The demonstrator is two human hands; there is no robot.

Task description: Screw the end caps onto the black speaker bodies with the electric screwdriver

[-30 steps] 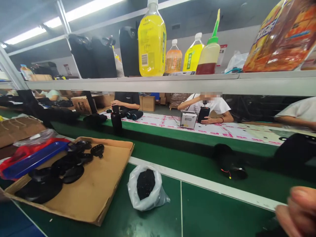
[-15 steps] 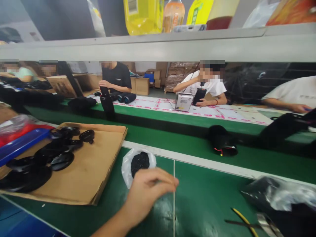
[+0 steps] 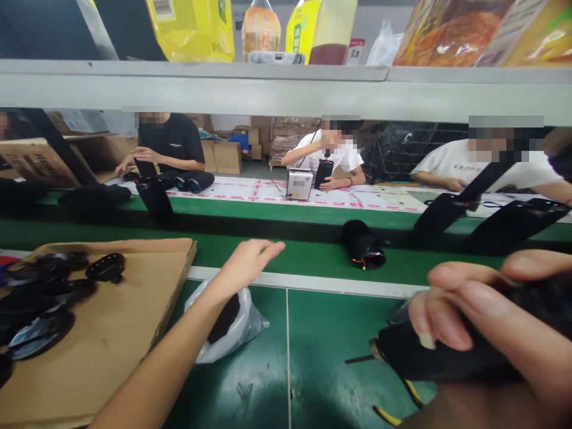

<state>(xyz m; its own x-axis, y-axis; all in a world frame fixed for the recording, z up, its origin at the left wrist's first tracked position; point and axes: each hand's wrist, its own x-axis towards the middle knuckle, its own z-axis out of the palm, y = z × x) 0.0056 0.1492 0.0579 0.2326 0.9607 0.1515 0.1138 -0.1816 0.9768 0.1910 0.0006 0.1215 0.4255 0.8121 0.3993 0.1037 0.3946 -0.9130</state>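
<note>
My left hand (image 3: 248, 262) reaches forward over the white strip at the edge of the green belt, fingers stretched out and holding nothing. Just below its wrist lies a clear plastic bag of small black parts (image 3: 232, 319). My right hand (image 3: 491, 316) is close to the camera at the lower right, fingers wrapped round a black tool-like body (image 3: 429, 357) with a thin metal tip pointing left. A black pouch with red trim (image 3: 364, 247) lies on the belt beyond both hands.
A cardboard tray (image 3: 134, 304) with several black plastic parts sits at the left. Yellow-handled pliers (image 3: 388, 414) lie at the bottom edge. Across the belt three people sit at a table with black cases. A grey shelf (image 3: 286, 89) with bottles hangs overhead.
My left hand has moved forward past the bag and opened from a loose pinch. My right hand has come up into view gripping the black tool. The view has shifted right.
</note>
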